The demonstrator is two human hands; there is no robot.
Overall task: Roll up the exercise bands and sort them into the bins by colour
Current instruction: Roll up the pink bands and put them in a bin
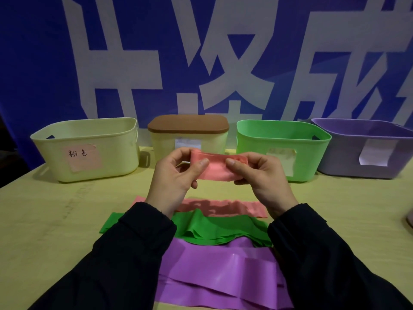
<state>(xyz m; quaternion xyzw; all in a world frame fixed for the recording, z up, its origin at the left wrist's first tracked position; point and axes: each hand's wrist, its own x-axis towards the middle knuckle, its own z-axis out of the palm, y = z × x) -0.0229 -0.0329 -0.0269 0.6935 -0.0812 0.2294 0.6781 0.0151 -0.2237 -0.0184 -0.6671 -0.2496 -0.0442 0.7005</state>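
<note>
My left hand [176, 173] and my right hand [260, 175] hold a folded pink band [218, 167] in the air between them, thumbs and fingers pinching its ends. Below on the table lie another pink band [225, 208], a crumpled green band [212, 229] and a purple band [219, 274], partly covered by my dark sleeves. At the back stand a cream bin [89, 151] with a pink label, a green bin [283, 139] and a purple bin [368, 151].
A cream box with a brown lid [188, 126] stands between the cream and green bins. A blue banner with large white characters hangs behind. The wooden table [55, 220] stretches left and right of the bands.
</note>
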